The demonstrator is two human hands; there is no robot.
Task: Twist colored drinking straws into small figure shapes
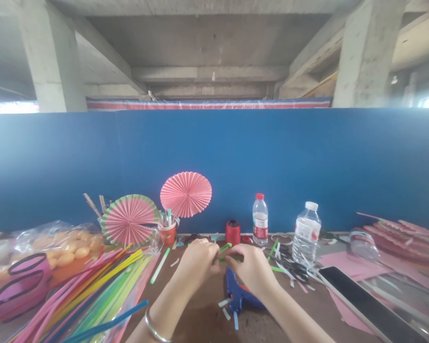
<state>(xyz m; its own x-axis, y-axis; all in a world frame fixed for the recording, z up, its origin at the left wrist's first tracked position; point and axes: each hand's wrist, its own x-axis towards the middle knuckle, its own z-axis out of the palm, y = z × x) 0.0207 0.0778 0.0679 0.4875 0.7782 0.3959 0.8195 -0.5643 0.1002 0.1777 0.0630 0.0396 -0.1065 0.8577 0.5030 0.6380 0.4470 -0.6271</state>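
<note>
Near the middle of the table, my left hand (pixel 201 259) and my right hand (pixel 253 267) meet, fingers closed, on a small green strip (pixel 226 247). It looks bent or folded between the fingertips; much of it is hidden by them. Beneath my right hand and wrist lies a blue glue gun (pixel 234 294) with a pale glue stick showing at its rear end. Just behind the hands stands a red spool of thread (pixel 232 232). A silver bangle (pixel 155 328) circles my left wrist.
Coloured strips (pixel 103 295) and a bag of orange-yellow balls (pixel 66 250) cover the left. Pink paper fans (pixel 186 194) stand behind a red cup of pens (pixel 167 233). Two water bottles (pixel 306 233), black scissors (pixel 296 270), a phone (pixel 368 305) and pink paper (pixel 346 264) lie right.
</note>
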